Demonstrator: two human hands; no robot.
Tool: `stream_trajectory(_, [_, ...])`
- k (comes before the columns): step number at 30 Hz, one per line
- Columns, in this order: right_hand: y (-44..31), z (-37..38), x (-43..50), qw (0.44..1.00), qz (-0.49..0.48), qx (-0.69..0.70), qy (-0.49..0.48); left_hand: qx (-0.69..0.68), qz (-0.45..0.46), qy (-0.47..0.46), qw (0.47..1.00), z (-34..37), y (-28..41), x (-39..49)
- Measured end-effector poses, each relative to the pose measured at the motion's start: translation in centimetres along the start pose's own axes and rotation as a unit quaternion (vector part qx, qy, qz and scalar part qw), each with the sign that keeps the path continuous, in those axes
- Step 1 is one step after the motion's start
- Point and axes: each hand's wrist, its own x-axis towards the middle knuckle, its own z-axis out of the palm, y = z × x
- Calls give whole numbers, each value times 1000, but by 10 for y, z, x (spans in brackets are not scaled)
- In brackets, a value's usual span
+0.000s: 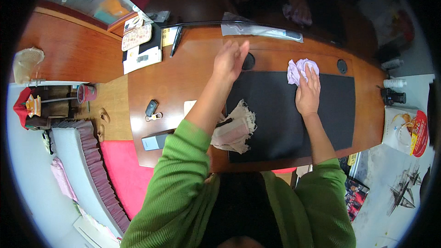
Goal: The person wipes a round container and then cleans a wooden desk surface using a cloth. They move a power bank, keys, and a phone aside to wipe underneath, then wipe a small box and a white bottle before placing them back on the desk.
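My right hand [307, 96] lies with outstretched fingers on a crumpled lilac cloth [297, 70], holding it against the desk. The cloth straddles the far edge of a black desk mat [275, 110]. Over the wooden desk, farther left, my left hand [230, 58] is raised with loosely curled fingers and the thumb apart. I see nothing in it. It partly covers a black round cable grommet [248, 61]. A frayed beige-and-pink fabric piece [237, 127] rests on the mat's left side, beneath my left forearm, with a small dark object on it.
A dark glossy screen [241, 3] stands along the back, a clear plastic sleeve [262, 31] below it. Left on the desk are a car key [151, 107], a grey-blue box-like object [155, 142], a pen [176, 42] and papers [143, 60]. A white bottle [394, 83] stands at right.
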Motion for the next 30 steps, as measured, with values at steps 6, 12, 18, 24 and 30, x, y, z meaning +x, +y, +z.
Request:
stream_trajectory(6, [-2,-6,1,1000,10,16,-5,-101,-46,11,994,5,-17,54])
stream_trajectory(12, [-1,-4,1,999,25,27,-3,181,-220,19,958,-27,-4,26])
stream_trajectory(18, [48,14,35,995,17,4,99,-46,-312,-11,949,-95,39,-70])
stream_trajectory(24, [87,44,131,966,161,-162,119,-20,-253,-15,967,-175,104,-181])
stream_trajectory(30, [-15,67,195,990,113,-77,20,5,-146,38,989,-193,138,-240])
